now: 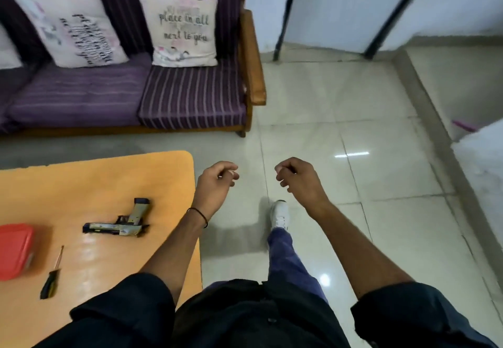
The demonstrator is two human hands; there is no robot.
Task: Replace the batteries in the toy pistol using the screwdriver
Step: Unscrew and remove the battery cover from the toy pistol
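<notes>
Orange counter [95, 179] is bearing pistol [117, 222] and screwdriver [51, 274] untouched; your left grip [216, 184] and right grip [298, 181] are hovering slack, empty, needing to seize both.

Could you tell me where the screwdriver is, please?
In the head view the screwdriver lies at lower left on the orange table, just right of the red box, below-left of the toy pistol.

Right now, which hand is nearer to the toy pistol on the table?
Left. The left hand hovers just beyond the table, up and right of the toy pistol; the right hand is farther right over the floor tiles. Neither touches it.
</notes>
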